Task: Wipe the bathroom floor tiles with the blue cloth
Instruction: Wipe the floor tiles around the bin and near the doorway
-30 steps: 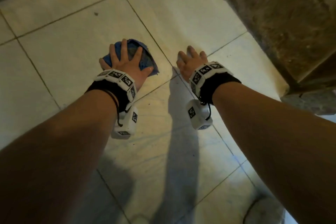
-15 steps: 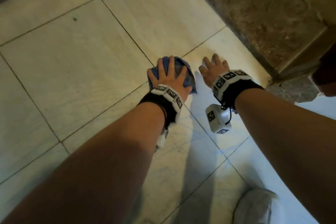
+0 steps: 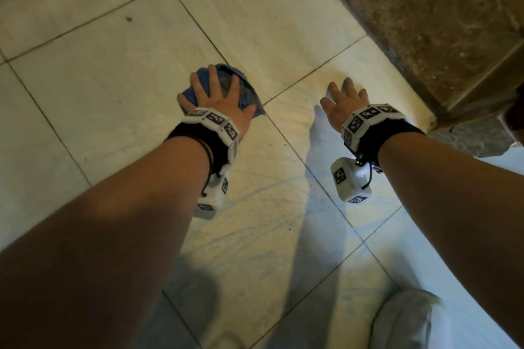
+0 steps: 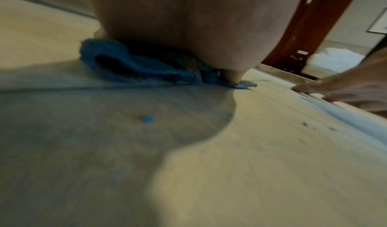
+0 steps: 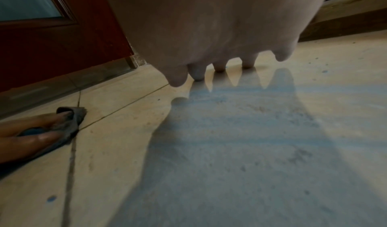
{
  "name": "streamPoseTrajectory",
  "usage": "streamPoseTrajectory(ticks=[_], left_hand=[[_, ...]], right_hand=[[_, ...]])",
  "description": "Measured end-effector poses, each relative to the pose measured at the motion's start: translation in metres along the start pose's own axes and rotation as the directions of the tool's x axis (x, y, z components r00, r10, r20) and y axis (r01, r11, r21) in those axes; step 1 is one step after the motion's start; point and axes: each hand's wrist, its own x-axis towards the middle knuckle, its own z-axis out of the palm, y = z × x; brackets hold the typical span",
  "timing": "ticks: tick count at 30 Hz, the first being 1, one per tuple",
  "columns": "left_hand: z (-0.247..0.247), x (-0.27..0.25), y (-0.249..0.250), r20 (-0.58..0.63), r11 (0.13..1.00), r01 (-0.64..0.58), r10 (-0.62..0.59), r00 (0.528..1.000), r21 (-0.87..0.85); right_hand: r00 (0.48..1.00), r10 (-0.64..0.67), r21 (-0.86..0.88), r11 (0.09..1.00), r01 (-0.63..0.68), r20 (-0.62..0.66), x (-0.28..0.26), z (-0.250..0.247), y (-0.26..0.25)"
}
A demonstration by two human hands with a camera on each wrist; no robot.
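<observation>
Floor tiles (image 3: 119, 71) beneath blue cloth (image 3: 198, 88)

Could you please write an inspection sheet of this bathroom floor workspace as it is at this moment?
Surface: pale floor tiles with dark grout lines, faint bluish wipe streaks, small dark specks.
Job's things: blue cloth bunched flat on the tiles.
Clutter: small blue speck on the tile.
Grippers: left hand presses on the cloth with spread fingers; right hand rests its fingertips on the bare tile.
Cables: thin black cord at the right wrist camera.
Surroundings: brown speckled stone threshold; red-brown wooden door; pale shoe.
</observation>
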Motion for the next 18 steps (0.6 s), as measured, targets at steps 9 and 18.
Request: streamPoseTrajectory(ticks=[9, 18], left_hand=[[0.035, -0.035, 0.050, 0.018, 0.931, -0.344, 0.344, 0.939, 0.124], [0.005, 0.004, 0.025, 0.030, 0.987, -0.126, 0.124, 0.992, 0.101]], right_hand=[[1.000, 0.000, -0.075, 0.997, -0.001, -0.009, 0.007, 0.005, -0.002], [0.996, -0.029, -0.052, 0.998, 0.025, -0.088, 0.009, 0.008, 0.007]])
